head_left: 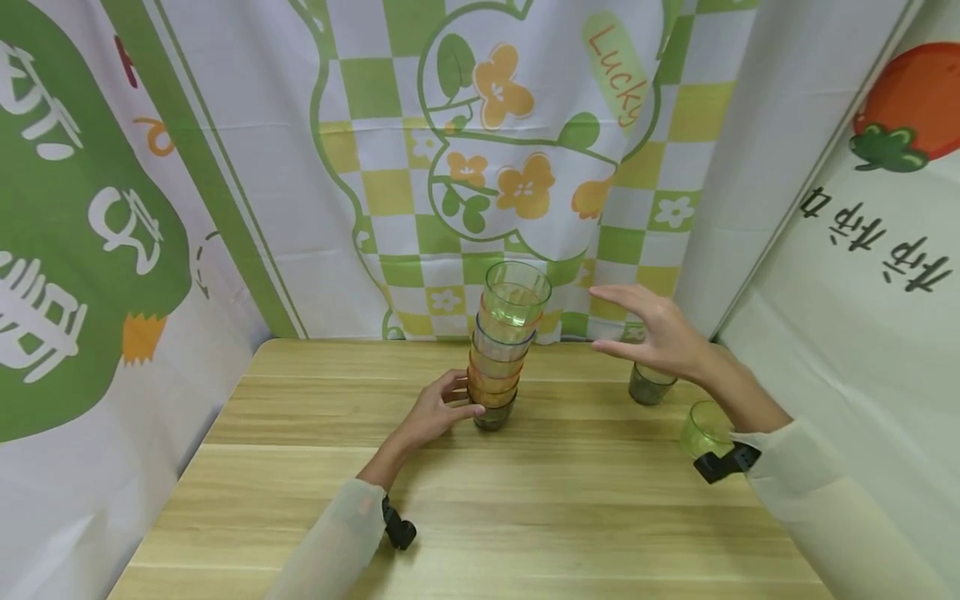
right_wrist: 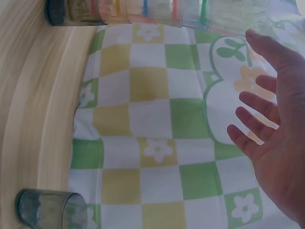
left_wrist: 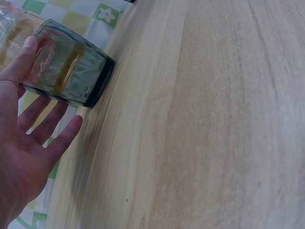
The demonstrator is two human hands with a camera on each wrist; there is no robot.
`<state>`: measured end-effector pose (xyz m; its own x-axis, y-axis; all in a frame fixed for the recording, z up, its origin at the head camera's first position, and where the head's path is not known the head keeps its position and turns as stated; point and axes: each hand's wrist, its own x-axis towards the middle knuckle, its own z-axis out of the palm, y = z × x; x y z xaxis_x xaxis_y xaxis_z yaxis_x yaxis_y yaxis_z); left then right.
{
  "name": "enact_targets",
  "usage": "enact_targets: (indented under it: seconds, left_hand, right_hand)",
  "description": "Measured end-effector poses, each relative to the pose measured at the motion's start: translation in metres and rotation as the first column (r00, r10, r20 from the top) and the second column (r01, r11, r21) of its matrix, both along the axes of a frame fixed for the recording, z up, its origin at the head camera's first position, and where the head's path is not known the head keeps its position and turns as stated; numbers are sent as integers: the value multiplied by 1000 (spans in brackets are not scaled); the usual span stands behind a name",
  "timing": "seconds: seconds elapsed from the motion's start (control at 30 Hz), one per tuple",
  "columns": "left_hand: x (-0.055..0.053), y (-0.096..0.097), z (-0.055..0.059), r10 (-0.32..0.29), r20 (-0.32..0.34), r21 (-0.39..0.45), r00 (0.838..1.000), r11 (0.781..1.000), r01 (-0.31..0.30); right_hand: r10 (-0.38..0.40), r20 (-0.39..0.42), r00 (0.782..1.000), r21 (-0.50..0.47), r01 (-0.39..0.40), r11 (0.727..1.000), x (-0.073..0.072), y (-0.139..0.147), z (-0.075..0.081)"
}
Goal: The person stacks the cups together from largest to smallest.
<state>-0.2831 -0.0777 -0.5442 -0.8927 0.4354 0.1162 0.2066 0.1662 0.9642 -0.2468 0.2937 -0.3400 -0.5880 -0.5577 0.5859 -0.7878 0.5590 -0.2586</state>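
A tall stack of nested clear plastic cups (head_left: 497,367) stands on the wooden table, leaning slightly right. Its top cup (head_left: 517,296) is green, orange and clear ones sit in the middle, and the lowest cup (left_wrist: 93,71) is dark grey. My left hand (head_left: 435,408) holds the stack low down, thumb in front and fingers at the left and behind. In the left wrist view its lower fingers are spread off the cup. To the right of the top cup my right hand (head_left: 663,333) hovers in the air, thumb and fingers apart, holding nothing.
A dark grey cup (head_left: 651,387) stands on the table (head_left: 555,517) below my right hand. Nearer, a green cup (head_left: 705,425) is partly hidden by my right forearm. A patterned curtain (head_left: 390,192) hangs behind the table, with more cloth at both sides.
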Motion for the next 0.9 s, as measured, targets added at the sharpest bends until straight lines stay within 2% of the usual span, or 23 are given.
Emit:
enact_targets:
  seconds: [0.63, 0.77, 0.9]
  left_hand:
    - [0, -2, 1, -7, 10, -1, 1000, 1000, 7]
    - [0, -2, 1, -9, 15, -6, 1000, 1000, 10]
    - [0, -1, 0, -3, 18, -2, 1000, 1000, 3]
  right_hand:
    - [-34, 54, 998, 66, 30, 997, 12, 32, -22]
    - [-49, 47, 998, 92, 44, 995, 16, 41, -27]
    - [-79, 79, 994, 108, 70, 992, 19, 49, -29]
